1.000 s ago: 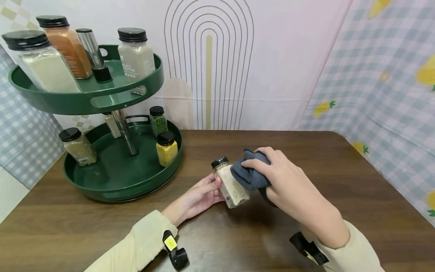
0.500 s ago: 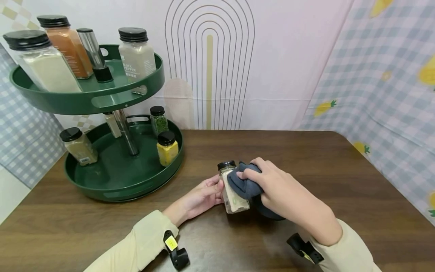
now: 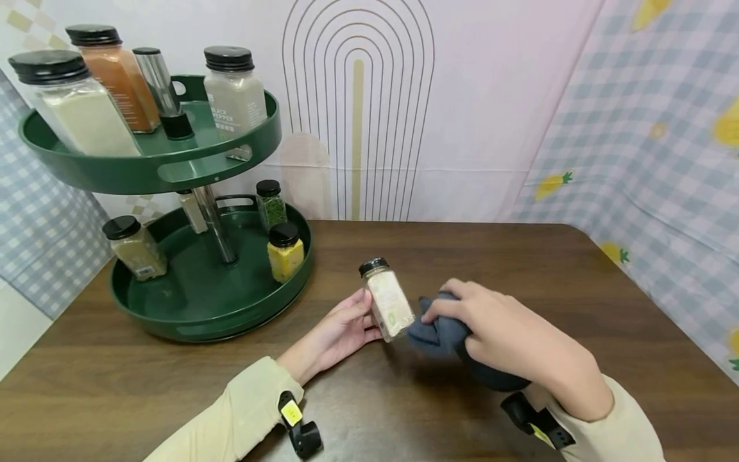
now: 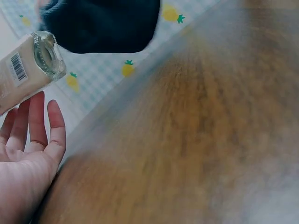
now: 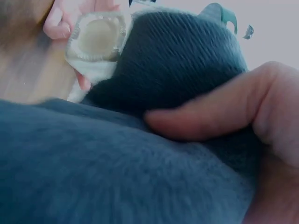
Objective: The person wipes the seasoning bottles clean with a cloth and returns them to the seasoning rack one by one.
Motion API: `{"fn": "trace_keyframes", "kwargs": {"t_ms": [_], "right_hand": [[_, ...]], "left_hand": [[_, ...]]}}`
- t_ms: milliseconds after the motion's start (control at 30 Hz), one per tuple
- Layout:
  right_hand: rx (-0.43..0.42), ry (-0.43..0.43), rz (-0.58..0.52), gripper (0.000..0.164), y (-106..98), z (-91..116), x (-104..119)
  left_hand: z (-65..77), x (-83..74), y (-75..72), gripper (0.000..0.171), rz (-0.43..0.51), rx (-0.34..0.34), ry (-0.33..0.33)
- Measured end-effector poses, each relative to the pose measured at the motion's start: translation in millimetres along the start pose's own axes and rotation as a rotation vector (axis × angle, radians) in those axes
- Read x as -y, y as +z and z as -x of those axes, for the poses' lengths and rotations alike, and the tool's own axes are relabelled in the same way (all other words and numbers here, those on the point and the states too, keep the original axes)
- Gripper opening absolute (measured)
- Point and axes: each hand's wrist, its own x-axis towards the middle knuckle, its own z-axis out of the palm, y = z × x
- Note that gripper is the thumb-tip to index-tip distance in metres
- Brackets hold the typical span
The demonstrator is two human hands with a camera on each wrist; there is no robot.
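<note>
My left hand (image 3: 343,330) holds a small spice jar (image 3: 389,301) with a black lid and pale contents, between thumb and fingers. The jar tilts, lid up and to the left, above the table. In the left wrist view the jar's clear base and barcode label (image 4: 18,70) show. A bunched dark blue-grey cloth (image 3: 440,327) is gripped by my right hand (image 3: 502,330), just right of the jar's base. In the right wrist view my thumb presses into the cloth (image 5: 177,60), with the jar's base (image 5: 98,39) beyond it. Whether cloth and jar touch, I cannot tell.
A two-tier green rack (image 3: 210,327) stands on the wooden table (image 3: 577,289) at left. Its upper tier bears large jars and a metal cylinder (image 3: 163,93). Smaller jars stand below, among them a yellow one (image 3: 285,253). A patterned curtain (image 3: 652,160) hangs at right.
The cloth has come off the front of the jar, moving right and slightly down with my right hand. The jar first swung more upright and lower, then tilted and rose again.
</note>
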Motion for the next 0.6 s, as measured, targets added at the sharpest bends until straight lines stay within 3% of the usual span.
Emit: {"fn": "trace_keyframes", "kwargs": {"t_ms": [133, 200, 500, 600], "right_hand": [[-0.171, 0.032, 0.006, 0.053, 1.7, -3.6, -0.2], [-0.213, 0.032, -0.014, 0.056, 4.8, -7.0, 0.1], [-0.236, -0.022, -0.052, 0.059, 18.8, -15.6, -0.6], [-0.204, -0.030, -0.067, 0.057, 19.8, -15.2, -0.5]], "left_hand": [[0.2, -0.3, 0.9, 0.047, -0.019, 0.030, -0.011], [0.2, -0.6, 1.1, 0.051, -0.029, 0.045, -0.022], [0.8, -0.7, 1.8, 0.035, -0.049, 0.057, -0.023], [1.0, -0.5, 1.6, 0.035, -0.044, 0.044, -0.016]]}}
